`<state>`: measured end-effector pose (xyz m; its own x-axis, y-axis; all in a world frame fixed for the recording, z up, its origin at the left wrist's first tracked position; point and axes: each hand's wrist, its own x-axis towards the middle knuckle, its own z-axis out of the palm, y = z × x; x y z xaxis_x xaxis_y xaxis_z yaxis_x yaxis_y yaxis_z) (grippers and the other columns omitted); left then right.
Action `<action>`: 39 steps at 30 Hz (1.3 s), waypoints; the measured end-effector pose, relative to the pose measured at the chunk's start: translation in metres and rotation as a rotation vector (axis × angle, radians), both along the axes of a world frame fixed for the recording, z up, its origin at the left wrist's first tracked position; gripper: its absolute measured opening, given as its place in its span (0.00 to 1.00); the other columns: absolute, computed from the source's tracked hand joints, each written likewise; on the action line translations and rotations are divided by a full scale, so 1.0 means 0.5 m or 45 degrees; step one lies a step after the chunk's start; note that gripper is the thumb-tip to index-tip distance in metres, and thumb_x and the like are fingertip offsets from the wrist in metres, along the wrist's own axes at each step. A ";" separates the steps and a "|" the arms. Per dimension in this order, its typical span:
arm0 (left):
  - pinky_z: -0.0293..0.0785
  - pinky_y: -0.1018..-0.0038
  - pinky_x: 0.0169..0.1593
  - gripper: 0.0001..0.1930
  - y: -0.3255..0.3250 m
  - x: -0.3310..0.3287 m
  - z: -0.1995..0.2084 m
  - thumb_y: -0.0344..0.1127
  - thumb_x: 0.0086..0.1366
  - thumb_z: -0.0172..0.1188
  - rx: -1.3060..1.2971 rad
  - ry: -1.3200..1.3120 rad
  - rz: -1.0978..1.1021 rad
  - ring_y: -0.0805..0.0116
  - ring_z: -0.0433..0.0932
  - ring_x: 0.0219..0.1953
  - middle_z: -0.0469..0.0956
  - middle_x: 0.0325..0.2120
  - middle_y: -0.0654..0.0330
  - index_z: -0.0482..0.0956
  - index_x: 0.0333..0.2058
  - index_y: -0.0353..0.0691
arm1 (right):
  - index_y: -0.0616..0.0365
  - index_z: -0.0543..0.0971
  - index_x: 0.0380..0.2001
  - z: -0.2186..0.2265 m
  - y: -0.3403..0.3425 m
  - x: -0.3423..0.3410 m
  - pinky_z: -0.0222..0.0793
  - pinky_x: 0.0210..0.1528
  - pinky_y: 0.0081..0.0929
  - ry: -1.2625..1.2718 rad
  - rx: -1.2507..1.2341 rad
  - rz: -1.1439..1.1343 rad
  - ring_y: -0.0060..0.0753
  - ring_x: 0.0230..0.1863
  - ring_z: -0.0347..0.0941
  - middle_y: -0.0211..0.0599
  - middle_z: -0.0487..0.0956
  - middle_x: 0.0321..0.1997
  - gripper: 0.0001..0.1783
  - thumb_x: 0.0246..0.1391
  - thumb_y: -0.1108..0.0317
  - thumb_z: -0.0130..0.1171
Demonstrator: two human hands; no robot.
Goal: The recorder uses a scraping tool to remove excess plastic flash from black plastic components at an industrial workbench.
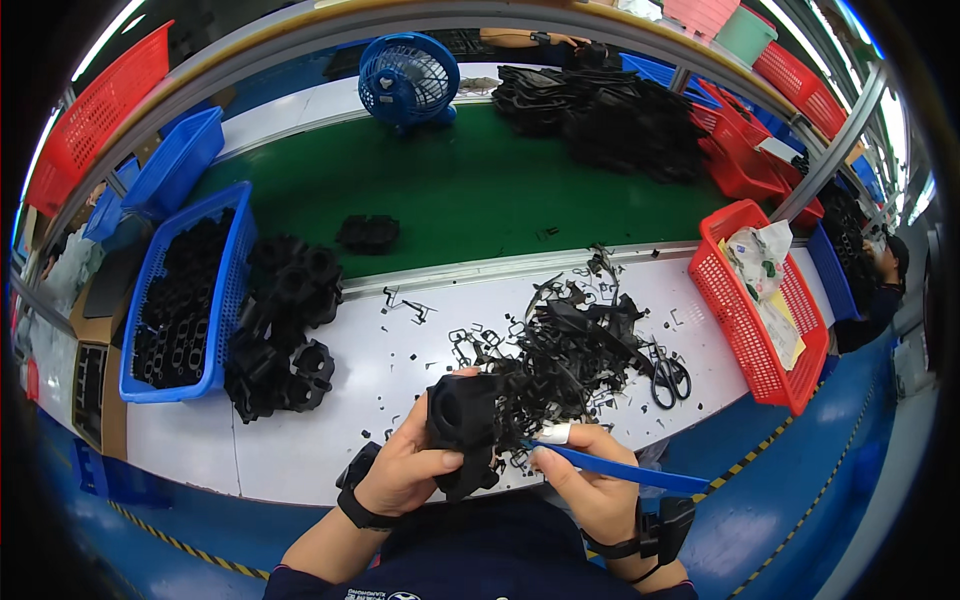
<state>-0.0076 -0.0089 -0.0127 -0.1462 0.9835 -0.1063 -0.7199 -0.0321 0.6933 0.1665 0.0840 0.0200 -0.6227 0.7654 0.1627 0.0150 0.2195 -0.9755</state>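
Observation:
My left hand (402, 472) is wrapped round a black moulded plastic part (468, 405) with a round opening, held tilted over the near table edge. In my right hand (598, 492) is a tool with a long, flat blue handle (640, 472), pinched between thumb and fingers. Its tip points left at the part's lower right side; I cannot make out the tip or whether it touches. A white wrap (553, 433) covers one finger of that hand. Just beyond both hands lies a heap of black plastic scraps (575, 365), with black-handled scissors (667, 378) at its right.
Black moulded parts (290, 290) are piled at left beside a blue basket (237, 300) of similar pieces. A red basket (760, 340) with papers stands at right. Across the green belt (440, 190) are a blue fan (408, 80) and a black pile (610, 115). Another person (885, 290) is at far right.

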 end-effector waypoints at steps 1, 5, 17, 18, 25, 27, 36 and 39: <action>0.63 0.67 0.56 0.42 0.000 0.001 0.000 0.30 0.49 0.62 -0.016 0.047 0.009 0.65 0.69 0.50 0.68 0.50 0.57 0.52 0.63 0.39 | 0.66 0.78 0.32 0.002 -0.009 -0.002 0.64 0.25 0.18 0.043 -0.178 -0.055 0.21 0.23 0.70 0.36 0.77 0.24 0.07 0.49 0.74 0.61; 0.58 0.71 0.59 0.40 -0.005 0.004 0.001 0.31 0.50 0.62 -0.044 0.199 0.023 0.70 0.65 0.54 0.65 0.53 0.59 0.54 0.62 0.37 | 0.65 0.78 0.31 0.008 -0.012 -0.003 0.65 0.25 0.18 -0.051 -0.051 0.031 0.21 0.23 0.72 0.36 0.77 0.23 0.07 0.49 0.74 0.62; 0.57 0.72 0.59 0.39 -0.011 -0.027 0.030 0.28 0.52 0.61 -0.033 0.273 0.066 0.71 0.64 0.54 0.66 0.52 0.60 0.53 0.62 0.36 | 0.64 0.77 0.30 0.011 0.020 -0.058 0.68 0.29 0.22 0.026 0.304 -0.110 0.29 0.27 0.75 0.42 0.78 0.30 0.06 0.47 0.77 0.62; 0.57 0.72 0.60 0.38 -0.018 -0.025 0.037 0.29 0.53 0.61 -0.058 0.223 -0.012 0.71 0.64 0.54 0.64 0.53 0.59 0.53 0.62 0.37 | 0.64 0.77 0.31 0.001 0.023 -0.058 0.69 0.31 0.24 -0.045 0.436 -0.125 0.31 0.29 0.75 0.42 0.79 0.32 0.06 0.47 0.78 0.61; 0.59 0.71 0.59 0.38 0.002 0.020 -0.036 0.29 0.57 0.58 -0.068 0.150 0.088 0.66 0.63 0.56 0.62 0.55 0.56 0.49 0.63 0.39 | 0.66 0.72 0.44 0.035 -0.032 -0.007 0.69 0.43 0.22 -0.191 -0.164 0.074 0.26 0.40 0.74 0.41 0.78 0.39 0.11 0.60 0.73 0.48; 0.63 0.71 0.57 0.36 -0.009 0.016 -0.032 0.28 0.56 0.58 -0.070 0.144 0.144 0.66 0.66 0.53 0.65 0.52 0.57 0.51 0.62 0.38 | 0.66 0.71 0.46 0.037 -0.033 0.001 0.68 0.42 0.22 0.055 -0.210 0.135 0.28 0.40 0.75 0.43 0.79 0.39 0.12 0.61 0.73 0.45; 0.64 0.73 0.55 0.35 -0.006 -0.021 0.019 0.26 0.55 0.58 -0.042 0.252 0.154 0.71 0.69 0.50 0.68 0.49 0.60 0.55 0.61 0.37 | 0.66 0.76 0.39 0.014 -0.009 -0.024 0.67 0.33 0.13 0.046 -0.448 -0.067 0.18 0.30 0.72 0.34 0.78 0.31 0.10 0.53 0.75 0.57; 0.59 0.73 0.58 0.37 0.007 -0.024 0.015 0.27 0.53 0.59 -0.048 0.346 0.088 0.72 0.66 0.53 0.66 0.51 0.60 0.54 0.61 0.35 | 0.67 0.74 0.41 0.040 -0.003 -0.020 0.66 0.33 0.12 0.048 -0.639 0.015 0.15 0.30 0.72 0.35 0.78 0.31 0.11 0.55 0.73 0.56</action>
<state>-0.0195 -0.0052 -0.0054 -0.2413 0.9662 -0.0905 -0.5043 -0.0452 0.8623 0.1566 0.0827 0.0398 -0.6325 0.7481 -0.2007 -0.0222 -0.2765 -0.9608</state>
